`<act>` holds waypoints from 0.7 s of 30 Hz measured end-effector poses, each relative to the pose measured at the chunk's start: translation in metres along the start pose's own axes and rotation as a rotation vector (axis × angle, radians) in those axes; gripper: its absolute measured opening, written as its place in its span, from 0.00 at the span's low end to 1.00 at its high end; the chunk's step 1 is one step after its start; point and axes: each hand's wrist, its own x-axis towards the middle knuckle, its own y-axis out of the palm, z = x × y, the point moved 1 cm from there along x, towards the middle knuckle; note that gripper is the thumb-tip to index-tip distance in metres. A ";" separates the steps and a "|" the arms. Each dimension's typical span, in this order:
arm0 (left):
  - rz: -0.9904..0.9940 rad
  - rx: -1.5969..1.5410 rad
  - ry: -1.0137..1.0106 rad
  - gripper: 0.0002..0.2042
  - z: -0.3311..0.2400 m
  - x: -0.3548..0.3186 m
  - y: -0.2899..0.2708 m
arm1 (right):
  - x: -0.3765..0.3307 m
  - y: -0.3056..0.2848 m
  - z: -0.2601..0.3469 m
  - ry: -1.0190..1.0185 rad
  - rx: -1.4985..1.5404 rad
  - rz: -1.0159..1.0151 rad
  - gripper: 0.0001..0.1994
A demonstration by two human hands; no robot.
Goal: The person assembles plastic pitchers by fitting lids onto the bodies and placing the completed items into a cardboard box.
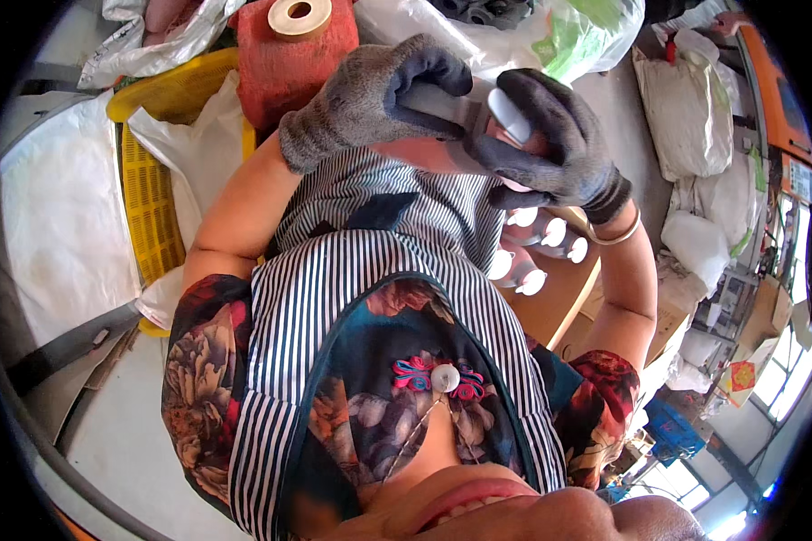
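A grey bar [451,106] is held between both gloved hands above the apron [379,270]. Its long axis runs left to right. The left hand [370,99] is clenched around one end, the right hand [550,135] around the other, white-capped end.

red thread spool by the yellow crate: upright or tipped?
Upright. The red thread spool shows its round tan core end facing the camera, its wound sides dropping away beside the yellow plastic crate.
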 end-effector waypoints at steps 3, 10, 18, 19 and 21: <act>-0.043 -0.106 0.039 0.27 0.008 -0.004 0.016 | -0.013 0.024 0.001 0.190 0.018 -0.042 0.40; -0.058 0.113 -0.184 0.24 -0.025 -0.014 0.045 | -0.020 0.051 0.031 0.873 0.146 -0.433 0.35; 0.101 -0.055 0.172 0.22 0.009 0.027 0.024 | -0.036 -0.009 0.044 -0.030 -0.160 0.126 0.18; 0.175 -0.143 0.105 0.21 -0.010 0.031 0.024 | -0.034 -0.007 0.036 -0.092 -0.137 0.051 0.17; 0.099 -0.207 0.120 0.16 -0.038 0.035 0.028 | -0.035 -0.006 0.023 0.009 -0.035 -0.114 0.17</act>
